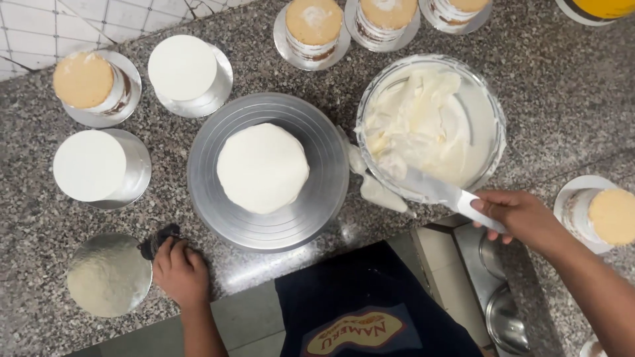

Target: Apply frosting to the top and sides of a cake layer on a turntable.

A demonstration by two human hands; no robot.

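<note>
A small white-frosted cake (pixel 262 167) sits on a round metal turntable (pixel 218 125) at the middle of the granite counter. My right hand (pixel 519 218) grips a palette knife (pixel 433 190) whose blade reaches into a glass bowl of white cream (pixel 430 122). My left hand (pixel 180 271) rests curled on the counter near the front edge, beside a small dark object (pixel 157 241) and a silver cake board (pixel 109 274).
Two frosted cakes (pixel 182 67) (pixel 89 165) and several unfrosted layered cakes (pixel 84 80) (pixel 313 23) (pixel 612 215) stand on silver boards around the turntable. A piping bag (pixel 380 192) lies beside the bowl. Steel bowls (pixel 506 317) sit below the counter edge.
</note>
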